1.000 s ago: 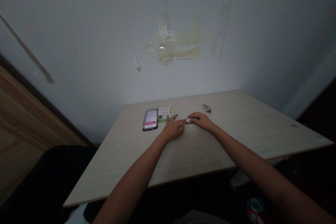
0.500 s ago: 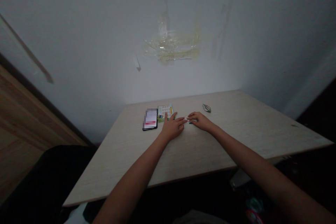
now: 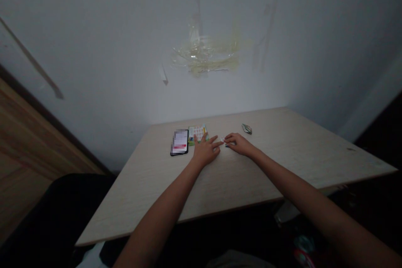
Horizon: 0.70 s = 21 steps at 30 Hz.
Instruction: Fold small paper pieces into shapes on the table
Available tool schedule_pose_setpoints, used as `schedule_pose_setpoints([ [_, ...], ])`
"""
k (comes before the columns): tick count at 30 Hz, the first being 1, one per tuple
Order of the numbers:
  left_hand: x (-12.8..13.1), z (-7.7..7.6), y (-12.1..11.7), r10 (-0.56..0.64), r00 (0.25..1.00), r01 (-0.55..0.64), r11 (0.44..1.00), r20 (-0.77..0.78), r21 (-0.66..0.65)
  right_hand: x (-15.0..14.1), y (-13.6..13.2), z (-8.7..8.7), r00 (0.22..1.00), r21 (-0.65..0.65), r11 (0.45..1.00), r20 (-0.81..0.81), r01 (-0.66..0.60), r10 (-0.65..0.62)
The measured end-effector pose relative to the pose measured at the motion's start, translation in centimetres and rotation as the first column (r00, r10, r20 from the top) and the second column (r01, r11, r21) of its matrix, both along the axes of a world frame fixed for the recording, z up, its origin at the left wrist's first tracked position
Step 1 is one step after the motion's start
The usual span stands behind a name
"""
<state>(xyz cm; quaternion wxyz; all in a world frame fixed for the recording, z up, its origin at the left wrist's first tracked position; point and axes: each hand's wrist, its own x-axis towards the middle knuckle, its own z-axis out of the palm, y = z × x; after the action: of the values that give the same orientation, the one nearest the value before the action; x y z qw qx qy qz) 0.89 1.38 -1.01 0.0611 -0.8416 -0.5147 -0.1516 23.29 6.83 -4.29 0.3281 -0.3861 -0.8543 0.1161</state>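
Note:
My left hand (image 3: 205,151) lies on the table with its fingers spread. Two of its fingers reach over the near edge of a colourful printed card or leaflet (image 3: 197,131), and another fingertip touches or nearly touches a small white-and-blue piece (image 3: 222,139). That piece is flat on the tabletop, too small to name, and partly covered by my right hand (image 3: 239,144). The right fingers are bent and drawn together, gripping or pressing its right side. Left of the leaflet lies a phone (image 3: 180,142) with its screen lit and blurred.
Behind my right hand rests a small, dark, patterned packet or folded wrapper (image 3: 246,129). The pale wooden table (image 3: 150,192) meets a wall (image 3: 132,42) that has torn clear tape (image 3: 204,56) on it. A dark chair-like shape (image 3: 75,201) stands at the left.
My left fingers have spread wider, and the index finger has drawn back slightly from the small piece, showing more of it. My right hand stays almost in place.

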Motion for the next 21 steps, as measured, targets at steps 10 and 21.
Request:
schedule_pose_setpoints([
  [10,-0.1,0.3,0.9,0.074,0.997,-0.076,0.995,-0.037,-0.061,0.1,0.6,-0.7,0.999,-0.002,1.0,-0.039,-0.001,0.001],
  [21,0.5,0.3,1.5,0.061,0.998,-0.059,0.997,-0.024,0.055,0.0,-0.1,-0.1,0.999,0.011,1.0,-0.04,0.004,-0.004],
])
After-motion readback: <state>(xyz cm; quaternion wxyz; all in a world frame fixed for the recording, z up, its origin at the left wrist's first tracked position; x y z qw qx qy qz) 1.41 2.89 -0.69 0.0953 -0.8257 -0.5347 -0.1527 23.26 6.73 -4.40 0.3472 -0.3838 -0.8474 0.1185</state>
